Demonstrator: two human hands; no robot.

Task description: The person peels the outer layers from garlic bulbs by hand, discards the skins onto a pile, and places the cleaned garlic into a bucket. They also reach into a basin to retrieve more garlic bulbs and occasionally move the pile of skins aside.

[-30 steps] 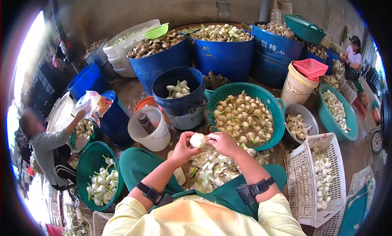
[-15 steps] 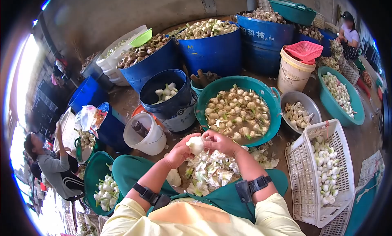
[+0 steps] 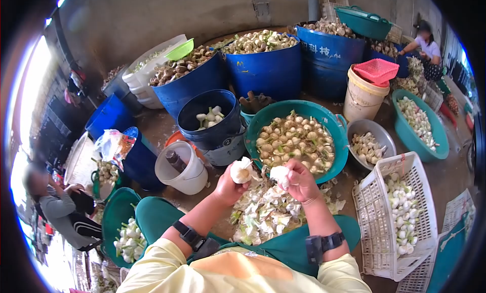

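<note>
My left hand (image 3: 229, 189) is closed around a white garlic bulb (image 3: 241, 170), holding it up over the peelings. Opposite it, my right hand (image 3: 302, 184) pinches a crumpled white clump of what looks like garlic skin (image 3: 279, 175); a gap separates the two hands. Below them, between my knees, lies a heap of white and greenish garlic peelings (image 3: 266, 214). Just beyond my hands stands a green basin (image 3: 342, 141) of garlic bulbs (image 3: 293, 138) in murky water.
White plastic crate (image 3: 362, 212) with peeled bulbs at right; metal bowl (image 3: 389, 136) behind it. A white bucket (image 3: 167, 174) and dark blue bucket (image 3: 190, 136) stand left. Large blue barrels (image 3: 266, 72) of garlic line the wall. One person sits left, another far right.
My hands have moved apart. The bulb stays in my left hand, while my right hand has come away to the right with the white clump. The person at left has lowered an arm.
</note>
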